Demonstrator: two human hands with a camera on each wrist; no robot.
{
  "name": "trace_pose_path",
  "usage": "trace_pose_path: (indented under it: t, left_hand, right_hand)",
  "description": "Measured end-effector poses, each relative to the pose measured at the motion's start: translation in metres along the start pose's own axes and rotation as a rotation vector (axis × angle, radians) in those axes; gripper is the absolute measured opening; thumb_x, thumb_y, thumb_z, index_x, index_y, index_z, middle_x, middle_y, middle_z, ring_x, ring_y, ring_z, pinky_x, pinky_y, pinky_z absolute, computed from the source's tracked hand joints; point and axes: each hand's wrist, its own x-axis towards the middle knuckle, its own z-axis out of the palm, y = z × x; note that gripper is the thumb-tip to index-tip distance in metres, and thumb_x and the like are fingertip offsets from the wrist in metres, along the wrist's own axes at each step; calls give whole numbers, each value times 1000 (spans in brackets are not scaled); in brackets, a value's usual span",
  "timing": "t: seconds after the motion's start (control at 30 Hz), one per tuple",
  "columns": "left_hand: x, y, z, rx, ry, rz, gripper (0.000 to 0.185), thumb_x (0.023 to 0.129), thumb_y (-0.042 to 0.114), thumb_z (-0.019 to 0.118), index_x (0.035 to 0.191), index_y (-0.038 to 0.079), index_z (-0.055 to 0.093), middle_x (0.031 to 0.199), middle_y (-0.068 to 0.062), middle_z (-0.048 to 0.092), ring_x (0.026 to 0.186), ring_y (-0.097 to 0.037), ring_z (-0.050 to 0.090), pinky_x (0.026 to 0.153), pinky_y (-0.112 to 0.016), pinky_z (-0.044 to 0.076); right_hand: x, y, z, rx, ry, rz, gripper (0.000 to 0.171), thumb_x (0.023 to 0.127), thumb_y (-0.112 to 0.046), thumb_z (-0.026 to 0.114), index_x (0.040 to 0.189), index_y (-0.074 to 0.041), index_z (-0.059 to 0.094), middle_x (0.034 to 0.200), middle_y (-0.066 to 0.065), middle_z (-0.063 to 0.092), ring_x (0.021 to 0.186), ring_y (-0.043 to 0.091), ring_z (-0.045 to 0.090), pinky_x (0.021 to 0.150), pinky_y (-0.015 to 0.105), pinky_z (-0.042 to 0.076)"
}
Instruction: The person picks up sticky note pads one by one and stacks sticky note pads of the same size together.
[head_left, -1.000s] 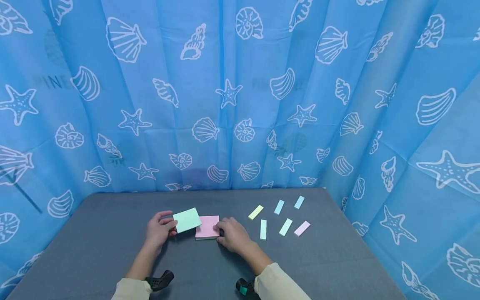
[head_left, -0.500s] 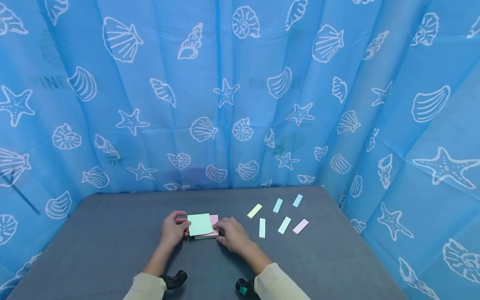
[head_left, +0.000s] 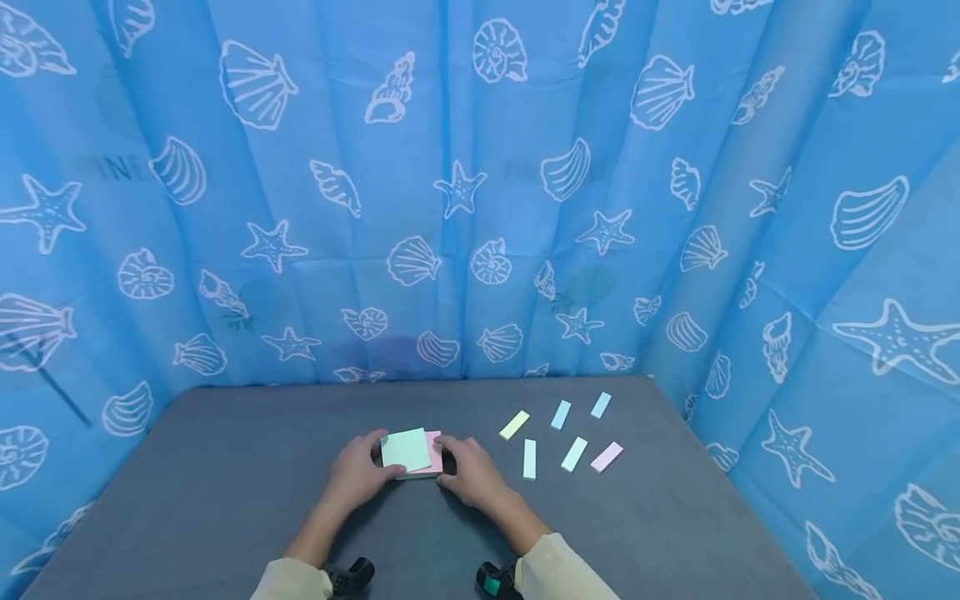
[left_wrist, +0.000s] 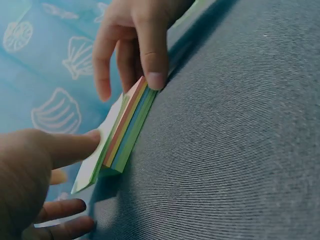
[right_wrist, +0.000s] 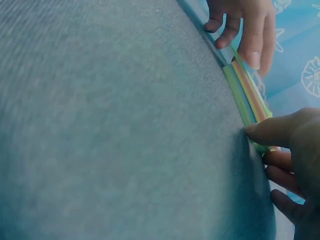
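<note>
A pale green sticky note pad (head_left: 406,450) lies slightly askew on a stack of sticky note pads (head_left: 436,458), whose top is pink. In the left wrist view the stack (left_wrist: 129,125) shows pink, yellow, blue and green layers. My left hand (head_left: 358,472) holds the pale green pad from the left, thumb at its near edge and a finger at its far edge. At the stack's right side, my right hand (head_left: 471,473) grips it between thumb and fingers. In the right wrist view the right thumb (right_wrist: 272,131) touches the stack's lower edge.
Right of the hands, several narrow sticky note strips lie apart on the grey table (head_left: 637,517): yellow (head_left: 514,425), blue (head_left: 561,414), pale green (head_left: 530,460) and pink (head_left: 607,457) among them. A blue shell-print curtain (head_left: 465,208) hangs behind the table and along its right side.
My left hand has brought the pale green pad rightward over the pink-topped stack and lowered it there. Its fingers have shifted to the pad's near and far edges. The right hand stays at the stack.
</note>
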Motion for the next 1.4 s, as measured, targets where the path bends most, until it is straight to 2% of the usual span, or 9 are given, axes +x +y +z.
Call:
trace_pose_path:
  t: [0.13, 0.33, 0.53, 0.73, 0.93, 1.17, 1.4]
  left_hand:
    - [-3, 3, 1, 119, -48, 71, 70, 73, 42, 84, 131, 10, 61, 111, -14, 60, 96, -29, 57, 82, -51, 46]
    - [-2, 7, 5, 200, -72, 91, 66, 73, 40, 85, 130, 15, 63, 112, -11, 59, 99, -28, 56, 82, -50, 46]
    - [2, 10, 7, 204, -88, 88, 61, 74, 37, 85, 127, 17, 65, 106, -6, 60, 92, -22, 57, 80, -47, 48]
    - [3, 15, 5, 210, -88, 132, 55, 73, 33, 86, 122, 15, 68, 101, -6, 61, 88, -21, 57, 80, -46, 48]
    - [3, 15, 8, 218, -95, 158, 52, 74, 29, 85, 121, 14, 68, 106, -7, 64, 95, -24, 60, 83, -47, 47]
    - [4, 18, 6, 260, -137, 177, 48, 77, 22, 83, 121, 10, 68, 115, -12, 66, 109, -31, 59, 91, -50, 45]
    - [7, 22, 2, 361, -148, 257, 36, 77, 19, 84, 109, 9, 73, 98, -4, 70, 89, -21, 62, 81, -43, 48]
  right_hand:
    - [0, -1, -2, -40, -15, -3, 56, 84, -26, 78, 135, -17, 57, 117, 3, 64, 98, 17, 55, 84, 38, 48]
    - [3, -3, -5, -98, -25, -68, 48, 86, -30, 75, 131, -20, 62, 117, 0, 66, 102, 18, 57, 86, 38, 48]
    - [4, -3, -7, -125, -17, -106, 42, 86, -31, 75, 126, -20, 66, 113, 0, 68, 99, 16, 57, 84, 36, 48]
    - [5, -2, -9, -139, -16, -110, 41, 85, -31, 76, 123, -19, 67, 112, 0, 68, 97, 16, 57, 82, 35, 49]
    - [6, -2, -9, -146, -9, -131, 33, 86, -29, 76, 117, -17, 70, 110, 0, 68, 97, 16, 58, 83, 36, 49]
    - [6, -1, -8, -199, 7, -175, 31, 85, -29, 76, 113, -16, 71, 106, -1, 69, 95, 16, 59, 80, 35, 49]
    - [7, -2, -10, -252, 3, -211, 27, 85, -30, 77, 107, -17, 71, 99, -2, 68, 89, 14, 58, 76, 33, 49]
